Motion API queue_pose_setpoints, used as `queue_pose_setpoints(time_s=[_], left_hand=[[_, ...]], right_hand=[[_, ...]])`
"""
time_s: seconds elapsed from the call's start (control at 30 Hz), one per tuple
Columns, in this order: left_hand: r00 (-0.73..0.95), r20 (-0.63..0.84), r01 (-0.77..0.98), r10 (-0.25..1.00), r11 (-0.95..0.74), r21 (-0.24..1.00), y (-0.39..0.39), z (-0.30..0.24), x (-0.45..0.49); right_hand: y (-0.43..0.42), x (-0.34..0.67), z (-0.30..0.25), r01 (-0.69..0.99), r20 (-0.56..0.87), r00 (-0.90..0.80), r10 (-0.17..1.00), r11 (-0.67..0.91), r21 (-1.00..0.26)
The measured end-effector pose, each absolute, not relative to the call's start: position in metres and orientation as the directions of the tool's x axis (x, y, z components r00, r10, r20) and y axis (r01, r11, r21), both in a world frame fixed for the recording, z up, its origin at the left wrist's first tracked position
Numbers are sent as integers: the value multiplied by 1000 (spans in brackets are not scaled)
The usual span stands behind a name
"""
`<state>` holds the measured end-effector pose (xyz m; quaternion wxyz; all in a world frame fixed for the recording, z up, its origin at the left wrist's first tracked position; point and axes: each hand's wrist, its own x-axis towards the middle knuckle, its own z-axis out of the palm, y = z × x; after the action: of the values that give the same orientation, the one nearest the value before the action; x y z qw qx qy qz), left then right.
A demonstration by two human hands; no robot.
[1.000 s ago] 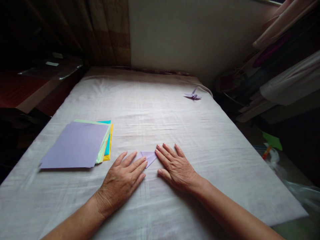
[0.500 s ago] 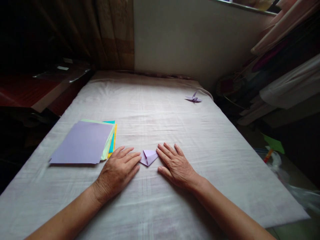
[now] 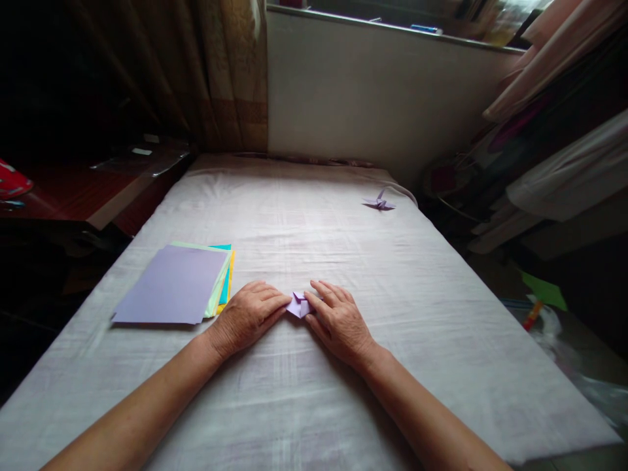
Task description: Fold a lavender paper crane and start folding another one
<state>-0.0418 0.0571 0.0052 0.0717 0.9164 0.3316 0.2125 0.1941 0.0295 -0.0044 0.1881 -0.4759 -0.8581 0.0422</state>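
Note:
A small folded piece of purple origami paper [image 3: 297, 306] lies on the cloth-covered table between my hands, showing creased flaps and a small notch. My left hand [image 3: 252, 313] has its fingers together, thumb and fingertips closed on the paper's left corner. On the other side, my right hand [image 3: 341, 320] pinches the right part with thumb and forefinger, its other fingers curled above. That right end is partly hidden under the fingers. Left of my left hand rests a stack of paper sheets [image 3: 171, 284], purple on top, with green, blue and yellow edges showing.
A finished purple paper crane [image 3: 380, 201] stands at the far right of the table [image 3: 417, 366]. To the left is a dark red wooden surface [image 3: 73, 190] with a clear plastic sleeve. Clothes [image 3: 574, 170] hang at the right, above a green sheet [image 3: 544, 291].
My hands have come closer together around the folded paper. The right fingers went from lying spread to pinching its right end, and its flap looks folded differently. The camera view has tilted up.

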Motion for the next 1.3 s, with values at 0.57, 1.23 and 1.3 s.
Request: queue_pose_setpoints(time_s=[0.57,1.23,1.3], left_hand=[[299,150,395,942,-266,879,66,6,-20],[319,176,398,931,-300,867,62,13,-22],[338,203,391,919,-333,858,62,13,-22]], right_hand=[[57,187,1,539,384,-317,867,498,-680],[52,180,-10,313,232,-109,967,255,-915],[52,180,-10,314,224,-106,969,247,-917]])
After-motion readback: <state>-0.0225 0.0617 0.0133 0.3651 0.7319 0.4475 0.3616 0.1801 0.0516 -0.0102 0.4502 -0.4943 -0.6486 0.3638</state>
